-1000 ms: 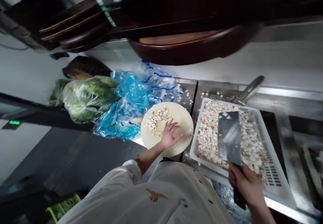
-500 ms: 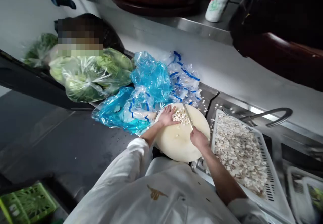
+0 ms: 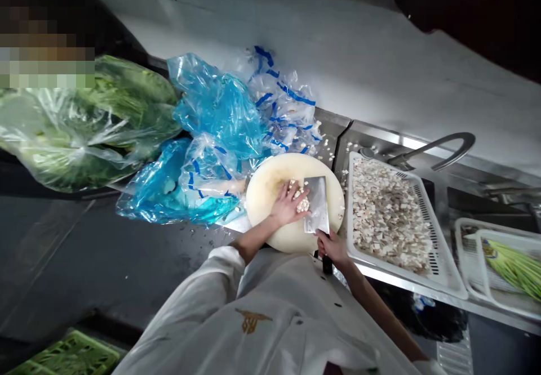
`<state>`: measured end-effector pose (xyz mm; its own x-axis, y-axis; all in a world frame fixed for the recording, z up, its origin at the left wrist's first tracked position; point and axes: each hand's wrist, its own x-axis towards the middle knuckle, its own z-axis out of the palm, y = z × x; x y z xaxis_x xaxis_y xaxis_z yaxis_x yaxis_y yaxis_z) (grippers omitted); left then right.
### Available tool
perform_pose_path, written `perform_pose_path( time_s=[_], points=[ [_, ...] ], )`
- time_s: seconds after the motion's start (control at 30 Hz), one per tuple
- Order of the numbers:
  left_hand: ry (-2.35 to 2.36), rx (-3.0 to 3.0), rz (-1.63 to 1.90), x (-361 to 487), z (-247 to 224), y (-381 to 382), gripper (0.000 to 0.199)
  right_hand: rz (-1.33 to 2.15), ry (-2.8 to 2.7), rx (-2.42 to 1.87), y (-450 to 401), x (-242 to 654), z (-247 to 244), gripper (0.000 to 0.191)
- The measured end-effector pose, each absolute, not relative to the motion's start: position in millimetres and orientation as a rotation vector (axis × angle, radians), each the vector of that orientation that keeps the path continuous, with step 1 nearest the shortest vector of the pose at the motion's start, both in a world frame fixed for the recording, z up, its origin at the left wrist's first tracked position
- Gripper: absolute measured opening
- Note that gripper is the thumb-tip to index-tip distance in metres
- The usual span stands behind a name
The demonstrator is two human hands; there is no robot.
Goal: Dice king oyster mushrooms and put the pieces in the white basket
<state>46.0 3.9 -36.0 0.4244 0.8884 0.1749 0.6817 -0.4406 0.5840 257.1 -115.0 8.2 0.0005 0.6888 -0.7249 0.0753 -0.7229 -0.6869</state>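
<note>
Round and pale, the chopping board (image 3: 274, 242) lies in front of me. My right hand (image 3: 332, 246) is wrapped round the black handle of a cleaver (image 3: 316, 203), whose broad blade is turned with its flat side up over the board. My left hand (image 3: 289, 205) rests on the board with fingers spread, touching a small heap of white diced pieces (image 3: 301, 201) beside the blade's left edge. What vegetable the pieces are, I cannot tell.
A white perforated basket (image 3: 450, 282) full of white pieces stands right of the board, by a tap (image 3: 454, 138). Blue plastic bags (image 3: 224, 110) and bagged leafy greens (image 3: 105, 121) lie to the left. Another basket with green stalks (image 3: 513, 265) is at far right.
The cleaver has turned from edge-on to flat, and my right hand has come nearer to me. My left hand has moved with the heap toward the blade. The view has shifted.
</note>
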Motion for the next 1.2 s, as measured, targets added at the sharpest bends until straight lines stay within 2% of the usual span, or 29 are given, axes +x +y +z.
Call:
perform_pose_path(
  time_s=[0.1,0.23,0.37,0.5,0.63,0.73,0.83,0.97,1.13,1.2],
  points=[
    [1.471,2.139,0.808,67.0,-35.0,24.0,0.065,1.856,-0.660,-1.743,-101.5,227.7,-1.0,0.053],
    [1.615,1.874,1.045,67.2,-35.2,37.5,0.041,1.963,-0.723,-1.663,-88.4,194.1,-1.9,0.037],
    [1.695,1.686,1.236,86.2,-23.5,39.9,0.037,1.964,-0.885,-1.569,-83.3,215.7,19.4,0.025],
    [1.488,1.776,1.318,171.6,13.3,26.2,0.038,1.709,-1.050,-1.560,-110.8,298.7,57.3,0.015],
    [1.249,1.935,1.250,289.4,33.5,1.4,0.039,1.463,-1.010,-1.670,-158.7,393.9,90.7,0.011],
    [1.136,2.088,1.106,364.8,24.9,-2.4,0.043,1.270,-0.950,-1.818,-192.4,449.8,106.8,0.012],
    [1.062,2.141,0.990,419.0,10.5,7.1,0.040,1.305,-0.781,-1.858,-226.5,486.1,113.1,0.016],
    [0.983,2.159,0.853,459.1,9.9,11.7,0.028,1.379,-0.529,-1.761,-261.9,510.2,107.9,0.025],
    [0.922,2.271,0.851,477.1,35.8,-34.1,0.018,1.173,-0.524,-1.865,-248.9,539.5,99.7,0.033],
    [0.783,2.361,0.748,474.8,43.2,-60.2,0.016,1.066,-0.601,-1.942,-232.8,555.8,101.2,0.036]
  ],
)
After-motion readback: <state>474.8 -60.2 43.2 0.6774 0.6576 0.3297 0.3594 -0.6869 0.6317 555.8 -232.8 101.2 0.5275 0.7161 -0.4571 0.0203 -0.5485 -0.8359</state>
